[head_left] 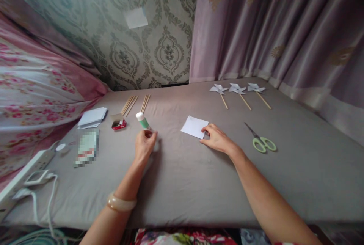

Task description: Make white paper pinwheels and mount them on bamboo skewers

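Note:
My left hand point(145, 144) is at the lower end of a glue stick point(144, 123) with a white cap and a green label, its fingers curled round that end. The glue stick's base is partly hidden behind the fingers. To the right, my right hand point(217, 138) grips the right edge of a small white sheet of paper point(193, 126) between thumb and fingers. The paper lies on the grey cloth surface. Green-handled scissors point(260, 140) lie to the right of my right hand, their blades pointing away from me.
Three paper pinwheels on sticks point(237, 89) lie at the back right. Wooden sticks point(129, 104), a small red box point(118, 124), stacked white paper point(92, 118) and a blurred packet point(87, 147) are on the left. A power strip point(25, 173) with cables runs along the left edge.

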{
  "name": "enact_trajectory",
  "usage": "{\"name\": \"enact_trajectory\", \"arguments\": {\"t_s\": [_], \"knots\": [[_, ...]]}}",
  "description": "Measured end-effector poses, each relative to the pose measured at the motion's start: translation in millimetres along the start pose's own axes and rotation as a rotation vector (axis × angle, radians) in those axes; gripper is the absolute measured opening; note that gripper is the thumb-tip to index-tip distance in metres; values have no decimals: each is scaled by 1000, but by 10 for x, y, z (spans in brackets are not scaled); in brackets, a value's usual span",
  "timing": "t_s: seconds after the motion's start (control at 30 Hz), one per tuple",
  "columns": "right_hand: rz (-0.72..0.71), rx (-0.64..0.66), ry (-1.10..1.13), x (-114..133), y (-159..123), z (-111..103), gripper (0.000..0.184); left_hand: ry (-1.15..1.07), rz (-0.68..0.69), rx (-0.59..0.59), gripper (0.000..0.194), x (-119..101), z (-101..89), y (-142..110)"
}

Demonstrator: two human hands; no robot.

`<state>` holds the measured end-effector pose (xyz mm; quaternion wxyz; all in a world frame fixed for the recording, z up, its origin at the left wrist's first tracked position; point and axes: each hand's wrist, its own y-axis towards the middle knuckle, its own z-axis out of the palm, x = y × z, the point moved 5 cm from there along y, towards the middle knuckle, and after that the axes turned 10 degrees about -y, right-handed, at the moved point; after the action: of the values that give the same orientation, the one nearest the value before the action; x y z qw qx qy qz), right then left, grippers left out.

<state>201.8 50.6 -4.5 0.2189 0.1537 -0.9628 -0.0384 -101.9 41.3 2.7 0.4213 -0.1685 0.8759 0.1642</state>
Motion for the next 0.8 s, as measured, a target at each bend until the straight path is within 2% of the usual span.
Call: {"name": "enact_trajectory", "arguments": {"t_s": [0.07, 0.13, 0.23, 0.33, 0.53, 0.7, 0.8], "knots": [[-25, -9, -82, 41, -7, -13, 28, -18, 46, 199, 21, -178, 248, -97], [-54, -24, -161, 91, -12, -33, 22, -29, 131, 321, 22, -395, 519, -150], [-92, -42, -263, 170, -28, -72, 14, 37, 265, 321, 21, -672, 861, -143], [-150, -36, -335, 250, -49, -95, 16, 32, 252, 301, 22, -770, 1070, -99], [-179, -48, -401, 339, -63, -98, 21, -192, 165, 368, 12, -722, 1131, -65], [-184, -80, -405, 381, -70, -99, 19, -354, 146, 406, 13, -707, 1163, -52], [-189, -159, -390, 421, -76, -141, 18, -603, 55, 417, 17, -718, 1157, -59]]}}
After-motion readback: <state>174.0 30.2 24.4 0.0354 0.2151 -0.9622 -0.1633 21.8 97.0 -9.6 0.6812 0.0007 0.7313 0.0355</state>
